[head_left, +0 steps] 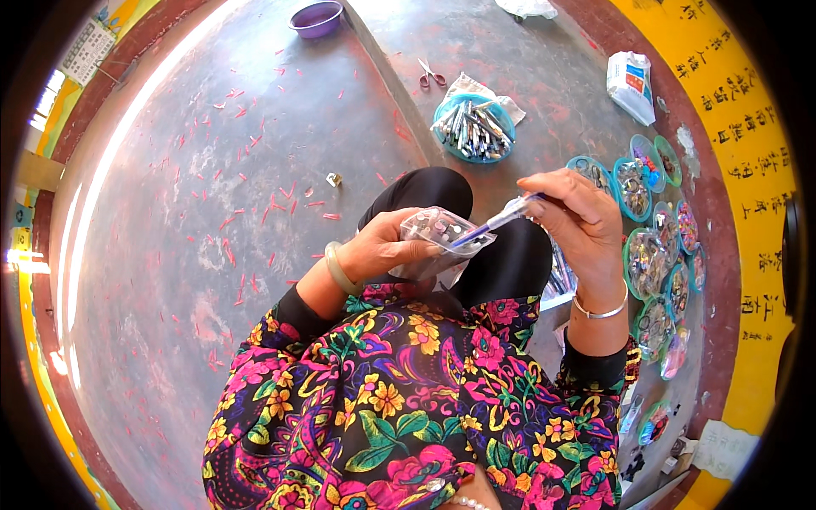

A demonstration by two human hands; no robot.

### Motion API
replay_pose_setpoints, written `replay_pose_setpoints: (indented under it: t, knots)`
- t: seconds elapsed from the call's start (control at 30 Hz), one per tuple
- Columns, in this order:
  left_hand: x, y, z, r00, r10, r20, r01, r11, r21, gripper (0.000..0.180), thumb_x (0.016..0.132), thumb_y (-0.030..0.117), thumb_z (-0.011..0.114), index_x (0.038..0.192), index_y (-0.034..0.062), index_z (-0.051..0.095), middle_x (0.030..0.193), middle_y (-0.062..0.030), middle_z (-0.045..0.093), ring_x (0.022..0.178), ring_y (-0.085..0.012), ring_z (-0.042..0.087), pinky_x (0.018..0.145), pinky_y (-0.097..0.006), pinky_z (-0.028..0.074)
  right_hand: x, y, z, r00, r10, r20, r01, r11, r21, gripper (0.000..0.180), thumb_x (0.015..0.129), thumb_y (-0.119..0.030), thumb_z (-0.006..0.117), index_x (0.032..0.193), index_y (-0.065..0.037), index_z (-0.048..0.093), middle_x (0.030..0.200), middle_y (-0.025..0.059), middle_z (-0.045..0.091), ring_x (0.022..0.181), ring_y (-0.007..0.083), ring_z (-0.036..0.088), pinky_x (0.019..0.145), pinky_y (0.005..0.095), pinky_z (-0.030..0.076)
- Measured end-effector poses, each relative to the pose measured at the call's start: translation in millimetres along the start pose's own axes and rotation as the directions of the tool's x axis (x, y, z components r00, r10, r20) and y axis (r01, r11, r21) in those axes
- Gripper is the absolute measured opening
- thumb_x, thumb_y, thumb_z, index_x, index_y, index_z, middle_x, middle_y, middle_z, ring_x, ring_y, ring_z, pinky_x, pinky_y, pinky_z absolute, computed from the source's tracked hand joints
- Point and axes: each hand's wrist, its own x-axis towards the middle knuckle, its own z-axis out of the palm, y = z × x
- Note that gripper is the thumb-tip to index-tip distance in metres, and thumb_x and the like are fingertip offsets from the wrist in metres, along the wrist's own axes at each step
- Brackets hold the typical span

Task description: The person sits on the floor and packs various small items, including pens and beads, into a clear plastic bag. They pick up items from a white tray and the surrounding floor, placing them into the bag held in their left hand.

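In front of my lap, my left hand [384, 248] is closed around a small clear plastic box [432, 225] with dark round spots on its face. My right hand [588, 223] pinches a slim pen [495, 223] with a clear barrel and a blue stripe of ink inside. The pen slants down to the left, and its lower end lies across the box beside my left thumb. Whether that end is inside the box or only on it, I cannot tell. Past my knees, a blue-green basket [474, 159] is heaped with pens [473, 127].
Red-handled scissors [432, 78] lie beyond the basket, near a pale cloth [507, 106]. A purple basin [316, 24] stands far off. Several round baskets of small items [646, 259] line the right wall, below a white bag [631, 87]. Red scraps [228, 251] litter the floor at left.
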Motion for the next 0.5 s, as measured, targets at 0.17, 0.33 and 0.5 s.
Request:
replay_pose_setpoints:
  t: [0.17,0.33,0.5]
  knots:
    - [-1.3,3.2,1.3,1.0,-0.021,-0.02,0.021,1.0,-0.009,0.04,0.085,0.011,0.063,0.122,-0.0012,0.052,0.112,-0.0057,0.061,0.103,-0.0123,0.056,0.092,-0.029,0.043,1.8,-1.8,21.7,0.994,0.107,0.03,-0.109,0.991,0.073,0.012,0.077,0.002,0.068,0.088,0.001,0.062,0.079,0.0048,0.062,0.075,0.01,0.059,0.064,0.0231,0.048]
    - [-2.0,0.9,-1.2,1.0,-0.006,-0.028,0.006,1.0,0.024,0.039,0.086,0.01,0.063,0.122,-0.0008,0.052,0.112,-0.0038,0.06,0.102,-0.0102,0.055,0.091,-0.027,0.043,-7.2,10.0,43.8,0.999,-0.007,0.04,0.012,0.992,-0.122,0.014,0.072,-0.002,0.071,0.083,-0.003,0.062,0.08,0.0058,0.063,0.073,0.0173,0.06,0.066,0.0287,0.046]
    - [-1.7,-4.0,-4.3,0.999,0.022,-0.036,-0.022,1.0,0.004,0.038,0.088,0.012,0.062,0.122,-0.0006,0.052,0.112,-0.0027,0.06,0.102,-0.0092,0.054,0.09,-0.026,0.043,-16.6,23.3,63.3,0.995,-0.098,-0.034,0.089,0.976,-0.2,0.013,0.07,-0.005,0.072,0.08,-0.005,0.065,0.085,0.0054,0.065,0.08,0.0226,0.06,0.074,0.0334,0.043]
